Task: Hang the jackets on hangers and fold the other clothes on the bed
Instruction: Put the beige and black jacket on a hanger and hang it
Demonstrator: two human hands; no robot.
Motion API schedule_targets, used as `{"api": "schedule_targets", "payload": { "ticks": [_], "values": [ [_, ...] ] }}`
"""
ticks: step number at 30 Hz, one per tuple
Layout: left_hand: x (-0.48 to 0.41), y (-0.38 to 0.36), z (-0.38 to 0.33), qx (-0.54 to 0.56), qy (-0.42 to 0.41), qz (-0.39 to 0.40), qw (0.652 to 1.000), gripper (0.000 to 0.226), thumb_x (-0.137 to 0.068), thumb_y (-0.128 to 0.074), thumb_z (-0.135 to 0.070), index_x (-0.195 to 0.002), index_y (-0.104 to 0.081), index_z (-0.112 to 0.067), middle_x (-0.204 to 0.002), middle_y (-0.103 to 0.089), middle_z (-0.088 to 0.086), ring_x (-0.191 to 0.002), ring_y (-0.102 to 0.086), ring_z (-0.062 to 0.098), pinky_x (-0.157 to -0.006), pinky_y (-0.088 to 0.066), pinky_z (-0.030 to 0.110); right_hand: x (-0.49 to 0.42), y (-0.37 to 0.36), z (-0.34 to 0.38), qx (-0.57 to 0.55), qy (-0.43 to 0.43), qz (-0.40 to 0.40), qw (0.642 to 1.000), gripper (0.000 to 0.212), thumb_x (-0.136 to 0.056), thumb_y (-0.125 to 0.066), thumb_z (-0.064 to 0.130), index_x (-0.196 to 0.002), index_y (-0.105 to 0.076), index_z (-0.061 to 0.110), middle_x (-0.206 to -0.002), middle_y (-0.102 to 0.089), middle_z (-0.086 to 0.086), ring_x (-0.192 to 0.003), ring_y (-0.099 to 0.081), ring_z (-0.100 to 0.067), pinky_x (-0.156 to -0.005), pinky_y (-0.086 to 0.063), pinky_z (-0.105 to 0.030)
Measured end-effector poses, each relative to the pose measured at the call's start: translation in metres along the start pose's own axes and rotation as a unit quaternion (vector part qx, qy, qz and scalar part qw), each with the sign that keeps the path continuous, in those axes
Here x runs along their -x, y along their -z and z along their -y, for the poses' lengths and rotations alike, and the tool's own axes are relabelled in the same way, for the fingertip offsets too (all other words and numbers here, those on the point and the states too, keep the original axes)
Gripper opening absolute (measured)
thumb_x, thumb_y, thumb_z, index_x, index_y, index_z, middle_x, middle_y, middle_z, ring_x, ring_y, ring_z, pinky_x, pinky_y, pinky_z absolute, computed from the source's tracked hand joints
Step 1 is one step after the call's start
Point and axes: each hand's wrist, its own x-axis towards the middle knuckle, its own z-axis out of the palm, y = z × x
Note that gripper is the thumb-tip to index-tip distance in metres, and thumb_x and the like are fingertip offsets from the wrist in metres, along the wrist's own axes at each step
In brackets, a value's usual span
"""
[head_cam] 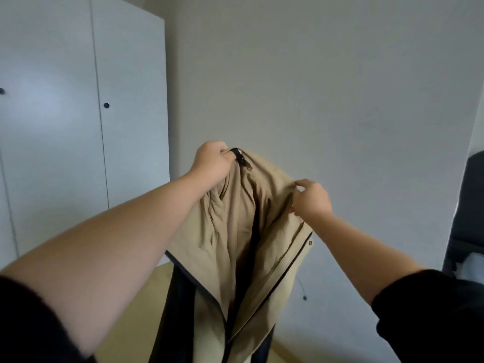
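Note:
I hold a beige jacket (235, 231) up in front of me, open at the front, its zipper and dark lining showing. My left hand (212, 163) grips its collar at the top left, next to a black loop (239, 155). At the top right, my right hand (311, 197) pinches the collar's other side. The jacket hangs down past the bottom edge of the view. No hanger shows; the inside of the collar is hidden by folds.
A white wardrobe (78, 127) with shut doors and round black knobs stands at the left. A plain white wall (327, 87) is behind the jacket. A dark chair (468, 205) is at the right edge. Light wooden floor (141, 310) lies below.

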Motion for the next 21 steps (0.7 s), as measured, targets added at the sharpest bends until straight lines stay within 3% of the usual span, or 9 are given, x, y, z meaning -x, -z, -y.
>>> {"api": "schedule_targets", "payload": {
  "ticks": [3,7,13,18,21],
  "values": [
    [0.003,-0.003,0.001,0.019,0.010,-0.006,1.000,0.047,-0.091,-0.060,-0.024,-0.055,-0.030,-0.016,-0.055,-0.028,0.000,-0.050,-0.027,0.015,-0.039,-0.023,0.019,0.027,-0.019,0.001,0.066,0.102,0.006,0.993,0.041,-0.088,-0.050,0.016,-0.128,-0.045,0.014,-0.121,-0.056,-0.008,-0.104,-0.058,-0.032,-0.085,-0.049,-0.036],
    [0.011,-0.008,0.004,0.030,0.032,-0.003,0.999,0.045,-0.090,-0.061,-0.022,-0.053,-0.035,-0.016,-0.053,-0.033,-0.002,-0.049,-0.031,0.012,-0.040,-0.020,0.019,0.050,-0.039,0.001,0.139,0.225,-0.002,0.965,0.034,-0.086,-0.057,0.022,-0.117,-0.046,0.014,-0.117,-0.044,-0.002,-0.103,-0.050,-0.023,-0.080,-0.049,-0.037],
    [0.024,-0.014,0.001,0.073,0.033,0.043,0.996,0.044,-0.086,-0.066,-0.023,-0.053,-0.037,-0.016,-0.053,-0.030,-0.003,-0.048,-0.028,0.014,-0.046,-0.021,0.026,0.035,-0.048,0.003,0.196,0.160,0.048,0.966,0.041,-0.082,-0.063,0.022,-0.113,-0.038,0.012,-0.117,-0.044,-0.004,-0.105,-0.050,-0.026,-0.071,-0.045,-0.035],
    [0.029,-0.012,0.000,0.122,0.034,0.092,0.988,0.046,-0.083,-0.069,-0.021,-0.054,-0.032,-0.019,-0.049,-0.024,-0.006,-0.037,-0.020,0.010,-0.038,-0.015,0.021,0.027,-0.043,-0.004,0.257,0.165,0.044,0.951,0.033,-0.082,-0.056,0.015,-0.096,-0.026,0.016,-0.086,-0.049,-0.003,-0.079,-0.050,-0.029,-0.060,-0.037,-0.032],
    [0.031,-0.010,0.000,0.141,0.028,0.121,0.982,0.048,-0.084,-0.068,-0.017,-0.054,-0.031,-0.019,-0.046,-0.023,-0.008,-0.035,-0.017,0.008,-0.038,-0.013,0.018,0.020,-0.034,-0.008,0.276,0.178,0.027,0.944,0.029,-0.082,-0.054,0.016,-0.095,-0.029,0.015,-0.080,-0.050,-0.003,-0.071,-0.047,-0.028,-0.057,-0.036,-0.032]
  ]
}}
